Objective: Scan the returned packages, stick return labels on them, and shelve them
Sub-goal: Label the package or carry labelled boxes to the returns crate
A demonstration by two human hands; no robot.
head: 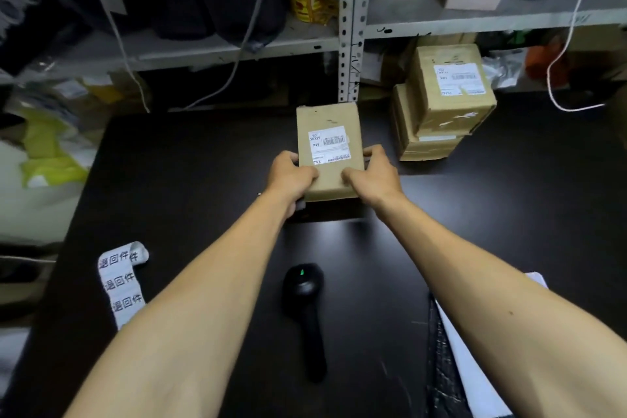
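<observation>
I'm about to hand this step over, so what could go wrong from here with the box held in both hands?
1. Both hands, left hand and right hand, grip only the near end of the box, so its far end may dip.
2. The stacked boxes stand close on the right; a swing that way might knock them.
3. The scanner and the return label strip lie untouched, so shelving now may skip steps.

Head cam, fwd-down, close over table [190,159]

Two bare forearms, hands [339,176] ungloved, no sleeves, watch or rings.
</observation>
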